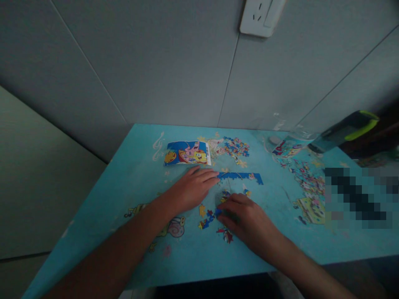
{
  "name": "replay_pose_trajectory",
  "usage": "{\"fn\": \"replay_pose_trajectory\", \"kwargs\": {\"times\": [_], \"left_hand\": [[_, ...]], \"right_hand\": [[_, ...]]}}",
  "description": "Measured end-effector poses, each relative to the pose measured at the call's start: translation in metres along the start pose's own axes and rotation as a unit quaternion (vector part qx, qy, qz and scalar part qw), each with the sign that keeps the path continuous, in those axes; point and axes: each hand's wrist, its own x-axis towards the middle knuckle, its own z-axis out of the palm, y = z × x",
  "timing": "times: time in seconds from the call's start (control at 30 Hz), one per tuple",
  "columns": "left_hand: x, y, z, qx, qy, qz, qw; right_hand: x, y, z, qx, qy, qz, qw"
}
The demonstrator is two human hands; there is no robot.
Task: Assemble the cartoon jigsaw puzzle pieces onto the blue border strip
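Observation:
My left hand (195,187) lies flat, fingers stretched out, its fingertips at the left end of a joined blue puzzle strip (238,175). Closer to me, my right hand (245,216) is closed in a pinch on a small blue puzzle piece (218,212). Loose blue pieces (207,219) lie just left of that pinch, beside a yellow piece (202,210). Red and white pieces (226,234) rest below the right hand. Some colourful pieces (225,195) are partly covered by its fingers. Beyond the left hand lies a cartoon picture sheet (188,153).
A pile of puzzle pieces (237,146) lies near the wall, and a larger spread (307,176) lies to the right. A clear container (291,143) and a dark bottle with a green edge (343,133) stand at the back right of the blue printed table (102,207).

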Motion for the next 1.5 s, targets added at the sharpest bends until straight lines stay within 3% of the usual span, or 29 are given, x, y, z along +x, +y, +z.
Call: {"fn": "replay_pose_trajectory", "kwargs": {"times": [0.17, 0.3, 0.4, 0.5, 0.63, 0.9, 1.07, 1.23, 1.4, 1.5], "left_hand": [[-0.001, -0.001, 0.002, -0.002, 0.001, 0.007, 1.000], [-0.002, -0.003, 0.004, -0.001, -0.002, 0.009, 1.000], [-0.003, -0.004, 0.006, 0.005, 0.008, 0.006, 1.000], [-0.003, -0.005, 0.008, 0.006, 0.012, 0.008, 1.000], [-0.003, -0.007, 0.009, 0.002, 0.023, 0.018, 1.000], [-0.003, -0.008, 0.009, 0.006, 0.037, 0.026, 0.999], [-0.003, -0.008, 0.009, 0.004, 0.026, 0.025, 0.999], [-0.003, -0.008, 0.009, 0.002, 0.021, 0.019, 1.000], [-0.003, -0.007, 0.008, 0.002, 0.025, 0.020, 0.999], [-0.003, -0.007, 0.008, 0.007, 0.022, 0.018, 1.000]], "right_hand": [[0.001, -0.006, -0.002, 0.057, 0.013, -0.014, 0.998], [-0.004, 0.003, -0.024, 0.136, 0.022, -0.028, 0.990], [-0.009, 0.037, -0.049, 0.148, 0.065, 0.005, 0.987], [-0.015, 0.084, -0.068, 0.117, 0.106, 0.080, 0.984], [-0.024, 0.122, -0.075, 0.078, 0.187, 0.169, 0.965], [-0.026, 0.108, -0.061, 0.062, 0.192, 0.159, 0.966], [-0.026, 0.113, -0.056, 0.047, 0.196, 0.165, 0.966], [-0.030, 0.114, -0.056, 0.013, 0.194, 0.193, 0.962], [-0.032, 0.105, -0.059, -0.002, 0.153, 0.153, 0.976], [-0.031, 0.106, -0.060, 0.023, 0.168, 0.166, 0.972]]}}
